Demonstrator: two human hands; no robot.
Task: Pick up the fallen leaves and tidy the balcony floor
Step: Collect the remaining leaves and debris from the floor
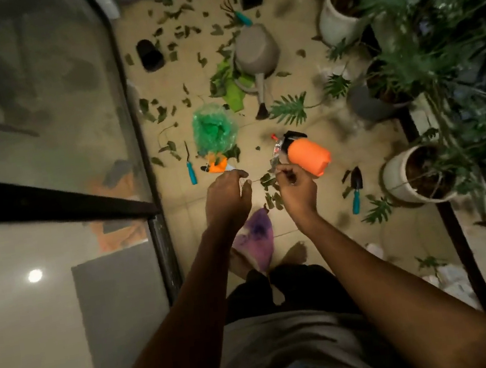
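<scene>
In the head view, the person is standing over the beige tiled balcony floor (181, 202) and reaching both bare arms forward and down. The right hand (296, 188) is curling its fingers inward and pinching one end of a thin-stemmed sprig of dark green leaves (267, 181). The sprig is hanging in the air between the two hands, with more of its leaves dangling below. The left hand (227, 195) is showing its back to the camera, fingers bent downward and thumb stretched towards the right. The bare stem is running straight to that thumb tip, where thumb and forefinger are nipping it.

Dark green fallen leaves (181, 32) are lying scattered over the floor ahead, thickest at the far end and along the glass sliding door (36, 120) on the left. Just beyond the right hand, an orange plastic spray bottle with a black top (308, 156) is lying on its side. Ahead of the left hand, a crumpled green mesh bag (214, 129) is resting on the tiles, with a teal-handled hand tool (191, 169) beside it. Farther off, a grey watering can (256, 52) is sitting partly on a bright green cloth (233, 94). A teal-handled black trowel (355, 187) is lying near a white plant pot (398, 179) on the right. A purple slipper (257, 235) is showing below the hands.
</scene>
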